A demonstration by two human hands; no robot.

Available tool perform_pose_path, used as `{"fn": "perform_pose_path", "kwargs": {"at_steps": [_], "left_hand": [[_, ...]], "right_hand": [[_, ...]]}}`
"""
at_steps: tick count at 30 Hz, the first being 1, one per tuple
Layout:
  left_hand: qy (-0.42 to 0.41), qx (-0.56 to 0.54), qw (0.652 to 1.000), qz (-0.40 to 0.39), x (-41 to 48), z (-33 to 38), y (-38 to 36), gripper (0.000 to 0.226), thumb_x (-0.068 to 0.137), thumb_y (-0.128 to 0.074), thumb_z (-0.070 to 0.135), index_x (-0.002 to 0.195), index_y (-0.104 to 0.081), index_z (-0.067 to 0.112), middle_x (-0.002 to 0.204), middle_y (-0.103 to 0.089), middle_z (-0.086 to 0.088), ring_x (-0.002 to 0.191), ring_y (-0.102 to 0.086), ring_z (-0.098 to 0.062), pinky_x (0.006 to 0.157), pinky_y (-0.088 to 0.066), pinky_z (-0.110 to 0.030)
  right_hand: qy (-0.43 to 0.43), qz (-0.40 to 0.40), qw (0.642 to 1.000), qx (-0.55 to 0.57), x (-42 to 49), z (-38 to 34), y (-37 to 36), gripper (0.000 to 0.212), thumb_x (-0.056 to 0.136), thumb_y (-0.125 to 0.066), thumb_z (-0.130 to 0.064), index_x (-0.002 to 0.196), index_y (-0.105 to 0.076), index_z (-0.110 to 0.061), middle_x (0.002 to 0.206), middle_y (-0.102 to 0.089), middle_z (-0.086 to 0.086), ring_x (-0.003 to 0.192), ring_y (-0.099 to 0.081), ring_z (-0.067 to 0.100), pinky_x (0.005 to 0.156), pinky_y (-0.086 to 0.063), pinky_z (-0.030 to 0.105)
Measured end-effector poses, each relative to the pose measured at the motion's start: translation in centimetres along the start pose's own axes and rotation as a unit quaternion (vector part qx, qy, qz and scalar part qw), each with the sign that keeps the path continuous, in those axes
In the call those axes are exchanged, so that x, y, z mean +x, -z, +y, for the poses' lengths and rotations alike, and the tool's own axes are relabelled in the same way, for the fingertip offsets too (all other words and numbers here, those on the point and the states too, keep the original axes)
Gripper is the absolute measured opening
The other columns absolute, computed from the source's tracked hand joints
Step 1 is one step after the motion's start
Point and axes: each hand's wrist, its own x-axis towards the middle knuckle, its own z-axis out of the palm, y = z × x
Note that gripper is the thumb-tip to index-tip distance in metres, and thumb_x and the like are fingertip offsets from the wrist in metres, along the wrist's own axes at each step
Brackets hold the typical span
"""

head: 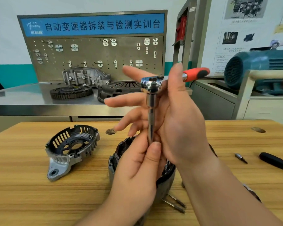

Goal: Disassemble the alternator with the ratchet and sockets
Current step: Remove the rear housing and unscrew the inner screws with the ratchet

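The ratchet (151, 83), chrome-headed with an orange and black handle pointing right, is being held up at the frame's centre, a long socket (150, 118) hanging straight down from it. The alternator body (121, 149) is sitting below on the desk (23, 193), its end cover (72, 149) lying apart at left.

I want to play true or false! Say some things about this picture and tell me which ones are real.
1. The ratchet has an orange handle. True.
2. The left hand pinches the extension. True.
3. The cover lies right of the hands. False: it lies to their left.
4. The table under the hands is metal. False: it is wood.
5. The right hand holds the ratchet. True.
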Motion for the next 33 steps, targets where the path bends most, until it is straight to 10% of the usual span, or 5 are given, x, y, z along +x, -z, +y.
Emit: {"fn": "perform_pose_path", "kwargs": {"at_steps": [6, 15, 23, 29, 33], "left_hand": [[0.018, 0.046, 0.998, 0.028, 0.0, -0.2, 0.4, 0.022, 0.086, -0.048, 0.045, 0.086, -0.061, 0.028, 0.053, -0.043, 0.012, 0.044, -0.034, -0.007, 0.043, -0.027, -0.021], [0.009, -0.004, 1.0, 0.001, -0.1, -0.2, 0.3, 0.043, 0.089, -0.044, 0.037, 0.119, -0.056, 0.01, 0.054, -0.043, 0.003, 0.044, -0.035, -0.011, 0.04, -0.025, -0.027], [0.027, 0.013, 0.998, 0.051, -0.6, -0.9, 0.4, 0.023, 0.084, -0.053, 0.051, 0.089, -0.065, 0.032, 0.062, -0.045, -0.012, 0.063, -0.044, -0.027, 0.061, -0.036, -0.042], [-0.006, 0.008, 0.999, 0.033, -0.5, -0.3, 0.3, 0.032, 0.09, -0.045, 0.041, 0.088, -0.058, 0.012, 0.054, -0.037, 0.001, 0.044, -0.029, -0.014, 0.04, -0.024, -0.023], [-0.012, 0.036, 0.999, 0.021, -0.4, -0.3, 0.2, 0.023, 0.089, -0.045, 0.04, 0.088, -0.064, 0.028, 0.056, -0.044, 0.007, 0.045, -0.034, -0.008, 0.042, -0.026, -0.021]], "right_hand": [[0.21, 0.051, 0.955, -0.202, -0.5, 0.2, -0.4, 0.041, 0.091, -0.044, -0.05, 0.123, -0.051, -0.025, 0.107, -0.071, 0.009, 0.08, -0.071, 0.021, 0.057, -0.054, 0.03], [0.003, 0.008, 1.0, 0.004, 0.0, 0.4, 0.2, 0.056, 0.091, -0.025, -0.056, 0.12, -0.059, -0.022, 0.093, -0.074, 0.012, 0.059, -0.066, 0.023, 0.052, -0.045, 0.03], [0.202, 0.074, 0.961, -0.176, -0.6, 0.4, -0.9, 0.03, 0.092, -0.048, -0.039, 0.118, -0.055, -0.027, 0.099, -0.072, 0.011, 0.07, -0.067, 0.024, 0.057, -0.052, 0.032], [0.071, 0.052, 0.995, -0.041, -0.2, 0.3, -0.6, 0.047, 0.095, -0.027, -0.052, 0.122, -0.057, -0.026, 0.091, -0.074, 0.013, 0.062, -0.065, 0.024, 0.054, -0.048, 0.033], [0.033, 0.061, 0.997, -0.027, -0.1, 0.8, -0.2, 0.053, 0.091, -0.024, -0.056, 0.125, -0.055, -0.029, 0.094, -0.074, 0.011, 0.061, -0.065, 0.02, 0.055, -0.047, 0.031]]}}
